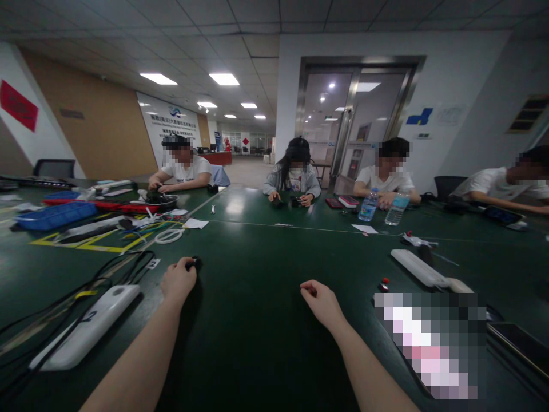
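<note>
My left hand (pixel 180 280) is closed on a small black object (pixel 196 262) at the table's left-centre. Only the object's end shows past my fingers, so I cannot tell its kind. To the right, my right hand (pixel 321 300) lies low over the green table (pixel 253 320) with its fingers curled in. No object shows in it, though its palm side is mostly hidden. Left of my left hand are a paper tag marked 2 (pixel 153 264) and a white elongated device (pixel 92 326) with black cables (pixel 100 280) around it.
A blurred-out screen-like object (pixel 429 346) and a phone (pixel 521 346) lie at right, below a white bar-shaped device (pixel 418 268). Two water bottles (pixel 397 209) stand farther back. Blue trays (pixel 60 216) and a coiled white cable (pixel 168 236) are at left. Several people sit across the table.
</note>
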The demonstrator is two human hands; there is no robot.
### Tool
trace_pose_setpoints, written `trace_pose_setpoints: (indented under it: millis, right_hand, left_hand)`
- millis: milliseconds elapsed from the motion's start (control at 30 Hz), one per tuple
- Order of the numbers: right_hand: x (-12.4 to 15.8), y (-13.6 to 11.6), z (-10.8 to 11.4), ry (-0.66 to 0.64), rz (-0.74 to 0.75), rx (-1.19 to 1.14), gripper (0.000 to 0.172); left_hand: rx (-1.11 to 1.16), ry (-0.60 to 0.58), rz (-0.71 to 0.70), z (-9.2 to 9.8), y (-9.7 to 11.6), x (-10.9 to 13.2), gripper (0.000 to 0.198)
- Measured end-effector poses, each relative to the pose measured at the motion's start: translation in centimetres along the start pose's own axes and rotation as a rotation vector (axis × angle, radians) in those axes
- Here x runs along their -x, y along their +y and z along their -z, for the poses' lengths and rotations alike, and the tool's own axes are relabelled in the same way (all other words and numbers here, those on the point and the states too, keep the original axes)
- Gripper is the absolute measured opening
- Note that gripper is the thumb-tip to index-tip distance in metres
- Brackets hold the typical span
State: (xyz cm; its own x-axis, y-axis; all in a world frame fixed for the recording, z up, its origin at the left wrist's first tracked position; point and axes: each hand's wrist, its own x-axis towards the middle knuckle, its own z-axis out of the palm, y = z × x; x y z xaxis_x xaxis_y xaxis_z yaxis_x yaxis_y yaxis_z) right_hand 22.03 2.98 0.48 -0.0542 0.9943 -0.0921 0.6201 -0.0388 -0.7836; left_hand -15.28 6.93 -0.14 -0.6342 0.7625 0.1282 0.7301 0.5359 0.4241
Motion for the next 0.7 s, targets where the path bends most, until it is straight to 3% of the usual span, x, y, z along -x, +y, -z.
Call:
trace_pose_setpoints:
  millis: [700]
  right_hand:
    - [0.14, -0.25, 0.1, -0.006, -0.004, 0.024, 0.025]
  left_hand:
    - [-0.006, -0.03, -0.008, 0.27, 0.14, 0.07, 0.04]
